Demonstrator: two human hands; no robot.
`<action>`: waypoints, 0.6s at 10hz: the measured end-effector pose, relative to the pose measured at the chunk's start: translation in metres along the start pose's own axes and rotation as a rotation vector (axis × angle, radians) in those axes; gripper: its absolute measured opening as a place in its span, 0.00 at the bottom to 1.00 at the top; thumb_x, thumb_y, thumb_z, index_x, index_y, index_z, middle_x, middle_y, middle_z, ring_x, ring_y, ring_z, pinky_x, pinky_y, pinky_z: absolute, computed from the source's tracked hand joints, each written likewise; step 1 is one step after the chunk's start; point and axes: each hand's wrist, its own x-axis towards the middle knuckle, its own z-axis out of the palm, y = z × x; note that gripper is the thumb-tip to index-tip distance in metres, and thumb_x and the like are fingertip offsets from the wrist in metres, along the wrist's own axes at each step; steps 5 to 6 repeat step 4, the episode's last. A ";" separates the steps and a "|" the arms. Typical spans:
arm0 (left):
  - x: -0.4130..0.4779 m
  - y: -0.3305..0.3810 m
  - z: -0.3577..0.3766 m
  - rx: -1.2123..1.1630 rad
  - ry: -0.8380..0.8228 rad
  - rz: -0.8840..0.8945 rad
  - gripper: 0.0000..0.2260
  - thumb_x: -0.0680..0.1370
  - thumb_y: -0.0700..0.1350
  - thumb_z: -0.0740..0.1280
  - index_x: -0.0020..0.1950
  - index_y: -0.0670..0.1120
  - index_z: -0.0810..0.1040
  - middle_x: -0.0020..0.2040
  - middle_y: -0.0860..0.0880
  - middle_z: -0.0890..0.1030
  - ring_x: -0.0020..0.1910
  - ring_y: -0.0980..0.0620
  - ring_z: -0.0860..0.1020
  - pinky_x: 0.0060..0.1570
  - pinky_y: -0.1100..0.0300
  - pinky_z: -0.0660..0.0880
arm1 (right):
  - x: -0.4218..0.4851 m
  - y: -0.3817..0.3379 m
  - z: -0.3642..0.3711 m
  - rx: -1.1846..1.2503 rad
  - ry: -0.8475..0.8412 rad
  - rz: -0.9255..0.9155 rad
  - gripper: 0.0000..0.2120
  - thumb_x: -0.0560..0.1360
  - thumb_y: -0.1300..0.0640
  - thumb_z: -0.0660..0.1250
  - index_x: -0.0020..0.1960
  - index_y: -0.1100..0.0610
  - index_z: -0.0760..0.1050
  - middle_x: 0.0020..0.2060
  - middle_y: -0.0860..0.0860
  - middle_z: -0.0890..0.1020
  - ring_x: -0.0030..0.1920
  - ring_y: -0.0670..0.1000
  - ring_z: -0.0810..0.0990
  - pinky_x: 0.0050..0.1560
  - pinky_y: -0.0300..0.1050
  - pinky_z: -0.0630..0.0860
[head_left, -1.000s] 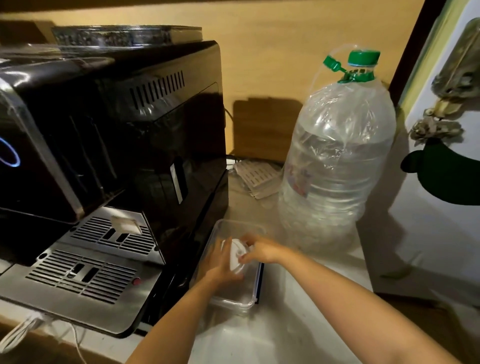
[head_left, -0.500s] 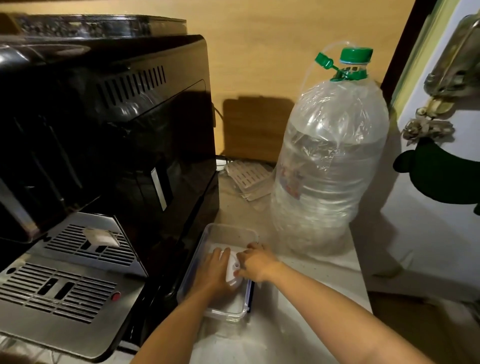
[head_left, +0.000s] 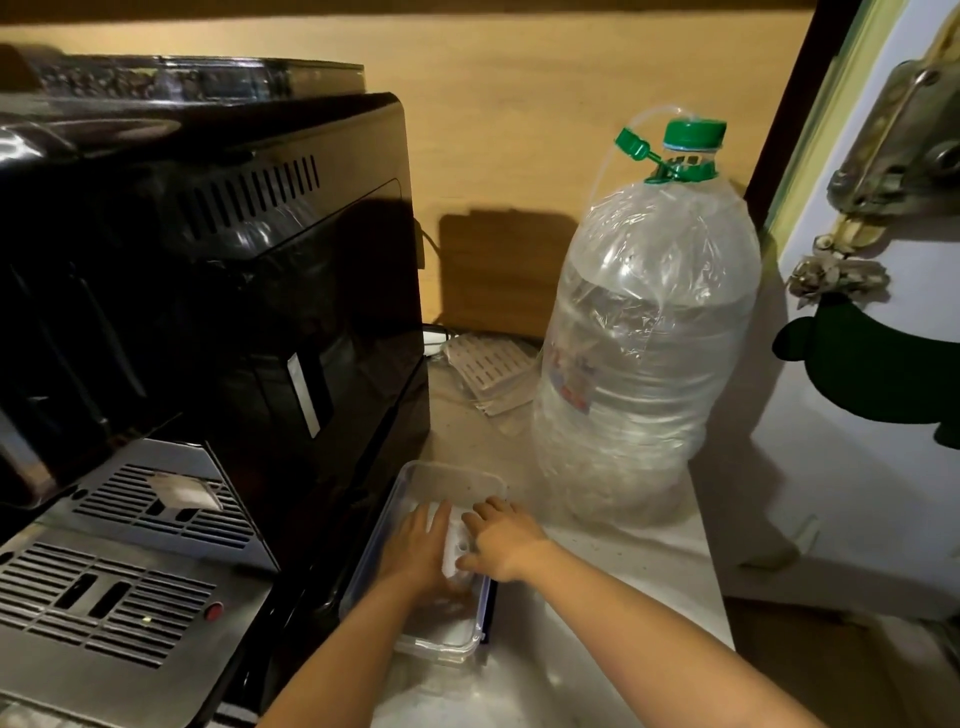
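Two bare forearms reach from the near edge into a clear box (head_left: 451, 471) on the counter (head_left: 623, 571). The left hand (head_left: 415, 551) and right hand (head_left: 504, 540) clasp a small white part (head_left: 453, 545) between them, inside the box. The left fingers lie together, cupped against the part's left side. The right fingers curl over its right side, with the thumb at its near end. The box sits just right of a black machine (head_left: 260, 312), whose steel grille (head_left: 104, 597) juts out near left. Farther right stands a big bottle (head_left: 639, 364) with a green cap (head_left: 693, 132). A slotted white sheet (head_left: 488, 369) lies between machine and bottle, near the wall (head_left: 519, 130).
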 end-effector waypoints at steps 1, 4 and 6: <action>0.000 0.006 -0.018 -0.082 0.070 0.032 0.50 0.70 0.59 0.72 0.79 0.49 0.42 0.81 0.45 0.46 0.80 0.45 0.49 0.76 0.51 0.57 | -0.010 0.008 -0.018 0.075 0.059 -0.027 0.32 0.77 0.44 0.57 0.75 0.57 0.51 0.76 0.55 0.53 0.76 0.57 0.49 0.74 0.54 0.52; -0.009 0.049 -0.107 0.036 0.379 0.117 0.43 0.74 0.69 0.58 0.79 0.51 0.42 0.81 0.42 0.43 0.80 0.44 0.44 0.78 0.49 0.50 | -0.054 0.042 -0.097 -0.055 0.285 0.046 0.34 0.77 0.38 0.48 0.76 0.50 0.41 0.77 0.51 0.43 0.77 0.54 0.40 0.75 0.56 0.40; -0.009 0.049 -0.107 0.036 0.379 0.117 0.43 0.74 0.69 0.58 0.79 0.51 0.42 0.81 0.42 0.43 0.80 0.44 0.44 0.78 0.49 0.50 | -0.054 0.042 -0.097 -0.055 0.285 0.046 0.34 0.77 0.38 0.48 0.76 0.50 0.41 0.77 0.51 0.43 0.77 0.54 0.40 0.75 0.56 0.40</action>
